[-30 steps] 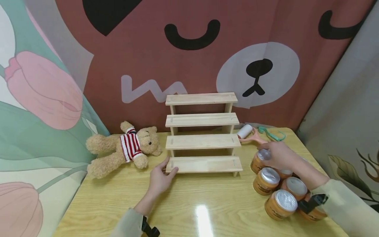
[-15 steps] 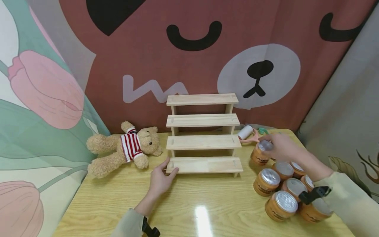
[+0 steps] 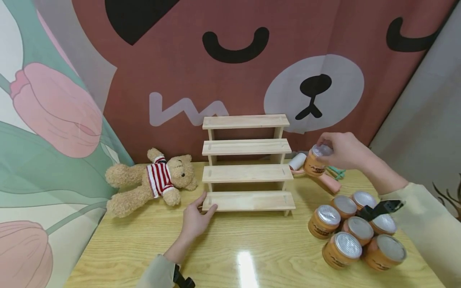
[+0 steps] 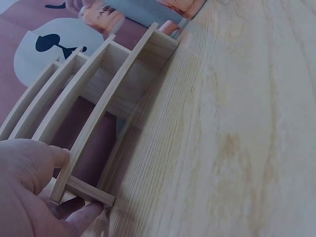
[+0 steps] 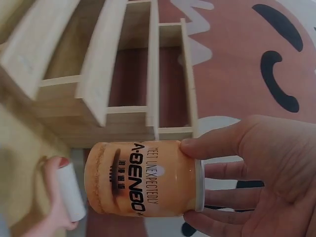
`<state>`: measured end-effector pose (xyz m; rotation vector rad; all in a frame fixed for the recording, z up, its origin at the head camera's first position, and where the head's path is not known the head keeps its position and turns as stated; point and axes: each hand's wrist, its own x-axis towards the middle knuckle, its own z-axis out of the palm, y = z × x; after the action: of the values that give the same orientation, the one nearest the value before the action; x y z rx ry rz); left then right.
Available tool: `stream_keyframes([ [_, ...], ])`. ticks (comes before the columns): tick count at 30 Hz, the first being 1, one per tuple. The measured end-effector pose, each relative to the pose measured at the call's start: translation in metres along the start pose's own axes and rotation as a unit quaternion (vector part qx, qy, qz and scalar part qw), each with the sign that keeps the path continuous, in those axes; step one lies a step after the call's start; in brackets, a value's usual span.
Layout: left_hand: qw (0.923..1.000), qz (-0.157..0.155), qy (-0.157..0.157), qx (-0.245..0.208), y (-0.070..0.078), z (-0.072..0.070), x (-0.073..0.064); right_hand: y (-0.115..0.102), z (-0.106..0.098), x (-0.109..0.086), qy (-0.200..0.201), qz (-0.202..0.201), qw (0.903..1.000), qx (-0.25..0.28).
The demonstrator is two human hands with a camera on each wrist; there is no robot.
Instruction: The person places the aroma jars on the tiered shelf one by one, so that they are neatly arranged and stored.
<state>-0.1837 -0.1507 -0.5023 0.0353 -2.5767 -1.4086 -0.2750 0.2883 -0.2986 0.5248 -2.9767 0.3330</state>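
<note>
A four-step wooden display rack stands on the table against the curtain. My left hand grips the left end of its lowest board; the left wrist view shows the thumb at the board and fingertips by the support below. My right hand holds a small orange can by its metal-lidded top, raised off the table to the right of the rack. In the right wrist view the can's label carries black lettering, and thumb and fingers pinch around the lid end.
Several more orange cans cluster at the table's right. Behind the held can lie a lint roller with a white roll and pink handle, and a teal object. A teddy bear lies left of the rack.
My right hand has lifted the can off the table and carried it up, away from the other cans. The left hand stays on the rack's lowest board.
</note>
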Motion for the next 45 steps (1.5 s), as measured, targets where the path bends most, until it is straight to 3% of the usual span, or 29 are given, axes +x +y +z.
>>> stream_keyframes([
  [10,0.9999,-0.007,-0.005,-0.008,0.000,0.001,0.000,-0.015,-0.031,0.026,0.040,-0.014,0.9990,-0.009],
  [23,0.9999,-0.008,-0.004,-0.009,-0.001,0.000,0.001,-0.053,-0.065,0.071,0.081,-0.032,0.9962,0.006],
  [32,0.9998,-0.011,0.000,-0.014,-0.001,0.001,0.000,-0.087,-0.071,0.106,0.071,-0.016,0.9965,0.042],
  [45,0.9999,-0.007,0.002,-0.014,-0.003,0.002,-0.001,-0.143,-0.059,0.153,0.061,-0.004,0.9921,0.110],
])
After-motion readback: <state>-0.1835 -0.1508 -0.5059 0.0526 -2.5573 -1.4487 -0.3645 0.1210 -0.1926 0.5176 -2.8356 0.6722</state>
